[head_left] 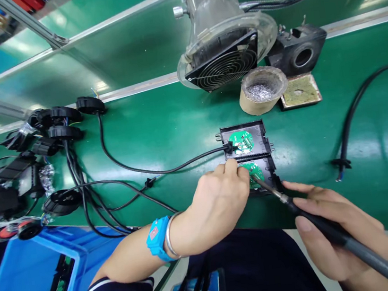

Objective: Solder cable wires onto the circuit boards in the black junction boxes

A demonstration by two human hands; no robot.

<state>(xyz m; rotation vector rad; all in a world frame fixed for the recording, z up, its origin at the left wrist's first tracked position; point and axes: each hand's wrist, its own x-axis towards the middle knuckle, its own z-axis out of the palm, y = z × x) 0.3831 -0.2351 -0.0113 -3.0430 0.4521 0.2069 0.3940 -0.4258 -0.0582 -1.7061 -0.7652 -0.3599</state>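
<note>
In my right hand (337, 227) is a black soldering iron (328, 225), held like a pen. Its metal tip touches or hovers just over the lower green circuit board (257, 171); I cannot tell which. My left hand (219, 199) is closed in a pinch at that board's left side, covering part of it, and whatever it grips is hidden under the fingers. Both boards lie in black plastic housings (258, 132) side by side. On the upper circuit board (245, 139), wires from a black cable (168, 170) end near its lower left.
A fume extractor nozzle (226, 65) hangs behind the housings. Nearby are a pot of solder bits (261, 91), a sponge tray (300, 91) and an iron stand (301, 50). Black cables with round caps (64, 115) crowd the left; a loose cable (353, 105) lies right. A blue bin (21, 278) stands lower left.
</note>
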